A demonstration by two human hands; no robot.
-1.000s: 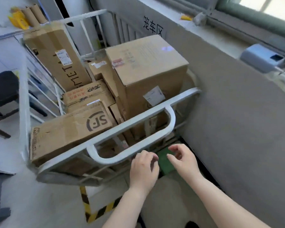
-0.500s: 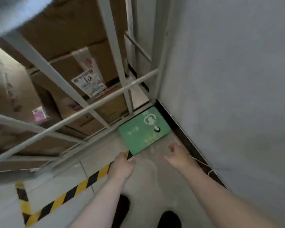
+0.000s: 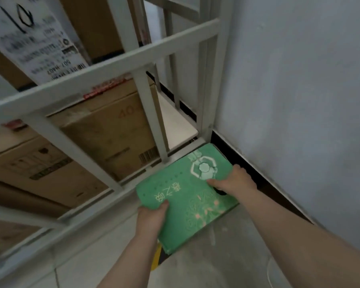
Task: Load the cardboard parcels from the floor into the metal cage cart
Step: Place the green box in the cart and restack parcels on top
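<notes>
Green parcel (image 3: 187, 196) is now gripped by left hand (image 3: 152, 215) and right hand (image 3: 235, 181), where both hovered empty before; lifting into the cage cart (image 3: 104, 73) comes next.

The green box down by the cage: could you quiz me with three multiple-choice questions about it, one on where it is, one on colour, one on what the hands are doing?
1. Where is the green box?
A. on the floor between cage cart and wall
B. inside the cart
C. on a shelf

2. What colour is its hexagon emblem?
A. red
B. white
C. black

3. What are the hands doing?
A. both hang idle
B. only one touches
C. both grip the box

Answers: 1 A, it lies outside the bars beside the wall. 2 B, the emblem is pale white. 3 C, left hand and right hand each hold an edge.
</notes>
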